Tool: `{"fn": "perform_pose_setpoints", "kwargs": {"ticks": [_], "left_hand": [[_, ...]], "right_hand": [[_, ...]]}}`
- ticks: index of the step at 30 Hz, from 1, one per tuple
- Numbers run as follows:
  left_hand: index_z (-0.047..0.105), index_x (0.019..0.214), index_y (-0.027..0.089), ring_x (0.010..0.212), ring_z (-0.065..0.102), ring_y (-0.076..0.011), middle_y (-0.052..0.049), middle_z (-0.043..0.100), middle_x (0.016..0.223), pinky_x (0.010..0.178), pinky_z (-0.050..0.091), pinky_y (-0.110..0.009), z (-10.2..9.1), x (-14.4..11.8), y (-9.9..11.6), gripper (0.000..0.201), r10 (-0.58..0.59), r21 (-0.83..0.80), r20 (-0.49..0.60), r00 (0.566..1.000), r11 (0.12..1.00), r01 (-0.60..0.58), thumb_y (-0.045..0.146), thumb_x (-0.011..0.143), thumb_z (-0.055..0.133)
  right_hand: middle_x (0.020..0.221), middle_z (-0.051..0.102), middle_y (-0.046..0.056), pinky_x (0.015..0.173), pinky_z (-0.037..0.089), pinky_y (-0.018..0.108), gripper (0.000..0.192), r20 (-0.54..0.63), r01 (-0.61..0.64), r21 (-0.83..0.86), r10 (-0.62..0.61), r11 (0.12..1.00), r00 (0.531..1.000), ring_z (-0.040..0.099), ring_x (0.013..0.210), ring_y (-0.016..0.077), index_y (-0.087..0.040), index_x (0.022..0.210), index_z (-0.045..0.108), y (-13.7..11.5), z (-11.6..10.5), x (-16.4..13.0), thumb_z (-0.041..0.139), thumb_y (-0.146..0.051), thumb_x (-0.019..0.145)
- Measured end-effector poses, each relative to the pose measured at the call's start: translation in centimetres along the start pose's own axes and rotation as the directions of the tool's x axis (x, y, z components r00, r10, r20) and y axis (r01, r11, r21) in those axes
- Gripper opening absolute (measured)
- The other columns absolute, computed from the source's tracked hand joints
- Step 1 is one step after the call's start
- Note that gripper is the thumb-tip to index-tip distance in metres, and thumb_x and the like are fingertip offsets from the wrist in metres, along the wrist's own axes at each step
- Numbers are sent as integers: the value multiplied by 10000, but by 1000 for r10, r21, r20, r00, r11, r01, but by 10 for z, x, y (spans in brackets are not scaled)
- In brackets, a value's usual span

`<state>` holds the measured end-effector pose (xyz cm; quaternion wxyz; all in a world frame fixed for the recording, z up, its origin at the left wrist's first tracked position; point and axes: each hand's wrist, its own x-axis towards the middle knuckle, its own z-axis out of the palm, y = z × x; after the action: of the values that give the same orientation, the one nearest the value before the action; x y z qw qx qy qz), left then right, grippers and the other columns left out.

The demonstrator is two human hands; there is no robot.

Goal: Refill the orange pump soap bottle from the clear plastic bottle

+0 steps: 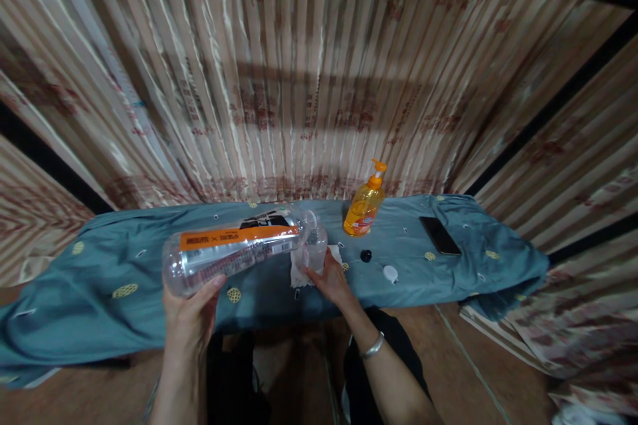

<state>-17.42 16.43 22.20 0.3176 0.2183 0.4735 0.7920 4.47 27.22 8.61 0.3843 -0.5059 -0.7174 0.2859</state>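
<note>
My left hand [192, 312] is wrapped round the base end of a large clear plastic bottle [239, 246] with an orange, silver and black label. The bottle lies nearly level in the air, its neck pointing right. My right hand [333, 279] grips a small clear plastic container [317, 244], and the bottle's mouth is at its top. Whether liquid passes between them I cannot tell. Below the container, a white tissue [298, 276] rests on the blue-green cloth [269, 309]. To the right of my right hand are a small black cap [366, 255] and a white round lid [391, 273].
An orange pump bottle [361, 210], partly filled, stands behind the black cap. A dark phone [439, 235] lies farther right on the cloth. Pleated patterned curtains [309, 80] hang behind and at both sides, with dark frame bars [553, 106] beside them.
</note>
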Motion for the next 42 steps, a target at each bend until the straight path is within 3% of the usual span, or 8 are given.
{"fn": "perform_pose_setpoints", "kwargs": {"ticks": [12,28,42], "left_hand": [[666,1105,253,914,651,-194,-1,717,1009,871,541,-339,4,0,1,796,22,-13,-20,1000,1000,-22,161,353,910],[682,1208,277,969,662,-205,-19,708,1097,884,570,-347,-2,2,-7,859,61,-70,11,998,996,-60,162,399,949],[650,1209,234,941,654,-202,-20,695,1055,873,558,-334,-2,2,-6,908,-1,-81,-35,999,997,-2,145,352,936]], "right_hand": [[1274,722,152,1004,566,454,627,1,16,17,-16,1000,1000,708,1173,320,-159,1415,497,2,1,0,707,-269,834],[1234,734,152,974,580,460,585,-23,5,10,-4,1000,1000,723,1131,328,-163,1360,536,1,1,0,721,-306,824],[1223,738,139,967,584,472,559,-18,1,13,-1,1000,1000,732,1106,320,-188,1345,536,4,2,0,698,-315,825]]}}
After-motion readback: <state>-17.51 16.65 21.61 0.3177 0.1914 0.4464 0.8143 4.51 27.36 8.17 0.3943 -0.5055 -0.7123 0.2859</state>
